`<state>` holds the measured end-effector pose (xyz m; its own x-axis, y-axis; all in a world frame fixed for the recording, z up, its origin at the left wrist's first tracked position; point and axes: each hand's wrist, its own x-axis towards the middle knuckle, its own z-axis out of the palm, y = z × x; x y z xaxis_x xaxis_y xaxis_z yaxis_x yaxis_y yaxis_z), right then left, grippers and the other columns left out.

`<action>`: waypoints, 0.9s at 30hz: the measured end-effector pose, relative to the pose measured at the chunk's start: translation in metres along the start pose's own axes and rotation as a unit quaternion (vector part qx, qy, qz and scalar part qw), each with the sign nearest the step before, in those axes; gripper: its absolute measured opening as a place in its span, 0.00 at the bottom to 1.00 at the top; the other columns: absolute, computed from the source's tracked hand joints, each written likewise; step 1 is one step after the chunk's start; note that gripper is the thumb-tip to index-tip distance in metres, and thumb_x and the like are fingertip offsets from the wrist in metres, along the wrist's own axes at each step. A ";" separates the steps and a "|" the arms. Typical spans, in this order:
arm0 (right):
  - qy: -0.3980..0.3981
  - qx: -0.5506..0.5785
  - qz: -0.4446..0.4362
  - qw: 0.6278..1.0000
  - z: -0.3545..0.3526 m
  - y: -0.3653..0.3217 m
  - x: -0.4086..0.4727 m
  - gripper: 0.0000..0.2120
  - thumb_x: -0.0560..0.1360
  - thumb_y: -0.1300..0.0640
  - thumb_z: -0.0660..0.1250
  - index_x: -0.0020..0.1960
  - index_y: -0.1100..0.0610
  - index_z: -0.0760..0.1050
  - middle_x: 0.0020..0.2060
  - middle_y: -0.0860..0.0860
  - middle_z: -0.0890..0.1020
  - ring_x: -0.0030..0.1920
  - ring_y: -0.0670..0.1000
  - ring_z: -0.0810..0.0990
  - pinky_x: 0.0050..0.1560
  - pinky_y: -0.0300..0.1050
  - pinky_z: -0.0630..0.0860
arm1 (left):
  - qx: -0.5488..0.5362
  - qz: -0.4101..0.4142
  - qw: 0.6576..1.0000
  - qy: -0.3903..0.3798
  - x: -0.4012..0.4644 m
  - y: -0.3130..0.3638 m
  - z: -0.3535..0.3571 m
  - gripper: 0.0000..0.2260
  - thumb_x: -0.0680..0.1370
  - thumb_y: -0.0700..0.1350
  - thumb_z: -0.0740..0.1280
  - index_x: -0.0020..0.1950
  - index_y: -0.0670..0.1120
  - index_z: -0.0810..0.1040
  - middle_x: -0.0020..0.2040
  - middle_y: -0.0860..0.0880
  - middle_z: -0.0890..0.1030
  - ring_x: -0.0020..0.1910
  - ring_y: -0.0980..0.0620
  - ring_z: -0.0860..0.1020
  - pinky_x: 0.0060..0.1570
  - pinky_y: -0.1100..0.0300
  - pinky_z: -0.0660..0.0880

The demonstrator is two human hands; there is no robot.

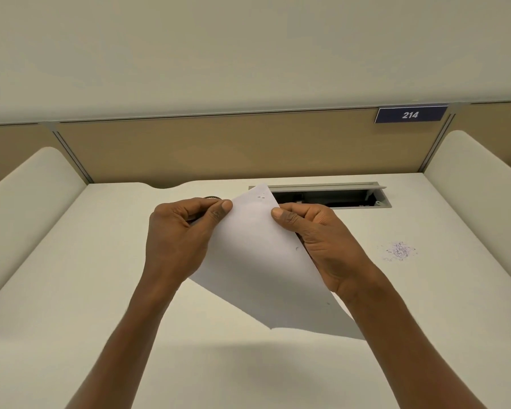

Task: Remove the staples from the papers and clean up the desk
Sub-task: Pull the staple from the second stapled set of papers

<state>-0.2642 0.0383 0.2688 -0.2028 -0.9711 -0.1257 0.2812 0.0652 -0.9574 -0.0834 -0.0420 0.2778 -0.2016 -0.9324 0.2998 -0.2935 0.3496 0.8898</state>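
We hold the white sheets of paper (260,261) up off the cream table (71,290), top corner pointing away, small staple marks (260,197) near that corner. Our left hand (183,231) pinches the left edge, thumb clamped on paper; our right hand (313,240) pinches the right edge likewise. Best to keep the corner taut and pry close to the staple so nothing tears. Purple scribble stain (399,251) sits right; open grey cable tray (331,196) behind.
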 end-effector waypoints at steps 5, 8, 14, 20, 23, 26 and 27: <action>0.002 0.018 -0.014 1.000 -0.003 0.004 0.003 0.09 0.78 0.60 0.66 0.52 0.62 0.83 0.48 0.60 0.85 0.44 0.56 0.84 0.49 0.50 0.81 | 0.009 0.017 1.000 0.002 0.001 -0.007 0.007 0.03 0.75 0.48 0.74 0.46 0.52 0.87 0.42 0.61 0.86 0.45 0.66 0.82 0.43 0.75 0.71; 0.043 -0.008 -0.046 0.998 -0.004 0.009 0.007 0.09 0.78 0.59 0.66 0.53 0.61 0.83 0.48 0.59 0.86 0.44 0.55 0.84 0.49 0.51 0.80 | 0.095 0.079 0.990 0.062 -0.005 -0.013 0.016 0.13 0.74 0.47 0.76 0.58 0.50 0.84 0.56 0.60 0.83 0.58 0.64 0.78 0.59 0.69 0.71; 0.206 -0.035 -0.090 0.974 0.010 0.017 0.017 0.08 0.77 0.61 0.65 0.46 0.56 0.83 0.41 0.58 0.86 0.40 0.58 0.83 0.48 0.58 0.81 | 0.008 0.038 0.999 -0.031 -0.056 -0.024 0.049 0.29 0.72 0.50 0.73 0.73 0.53 0.72 0.69 0.59 0.75 0.67 0.61 0.74 0.64 0.52 0.75; 0.284 -0.086 -0.116 0.948 0.029 0.029 0.028 0.07 0.76 0.61 0.62 0.45 0.55 0.78 0.28 0.53 0.77 0.28 0.48 0.70 0.32 0.45 0.70 | 0.106 0.004 0.976 -0.188 -0.088 -0.029 0.067 0.51 0.71 0.58 0.73 0.81 0.52 0.40 0.82 0.58 0.47 0.79 0.61 0.51 0.76 0.55 0.59; 0.286 -0.087 -0.135 0.945 0.040 0.033 0.029 0.07 0.77 0.60 0.61 0.51 0.51 0.76 0.29 0.47 0.78 0.28 0.44 0.71 0.35 0.41 0.69 | 0.144 -0.003 0.984 -0.104 -0.089 -0.038 0.077 0.39 0.79 0.51 0.67 0.82 0.49 0.47 0.80 0.51 0.60 0.75 0.51 0.66 0.69 0.60 0.66; 0.240 -0.053 -0.146 0.958 0.044 0.036 0.028 0.12 0.77 0.54 0.63 0.60 0.50 0.74 0.39 0.44 0.84 0.40 0.43 0.81 0.46 0.47 0.79 | 0.134 -0.004 0.991 0.011 -0.077 -0.051 0.077 0.21 0.83 0.41 0.58 0.76 0.47 0.66 0.63 0.46 0.80 0.55 0.46 0.81 0.51 0.56 0.77; 0.221 -0.033 -0.142 0.964 0.041 0.038 0.028 0.15 0.76 0.49 0.63 0.62 0.49 0.74 0.43 0.42 0.85 0.46 0.43 0.82 0.52 0.51 0.80 | 0.122 -0.009 0.992 0.027 -0.072 -0.052 0.074 0.17 0.84 0.41 0.56 0.73 0.46 0.70 0.57 0.45 0.82 0.49 0.49 0.82 0.45 0.58 0.77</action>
<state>-0.2209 0.0037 0.2399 -0.6462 -0.7609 0.0588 0.0991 -0.1601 -0.9821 -0.1231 0.0141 0.1843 -0.1465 -0.9397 0.3090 -0.5160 0.3391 0.7866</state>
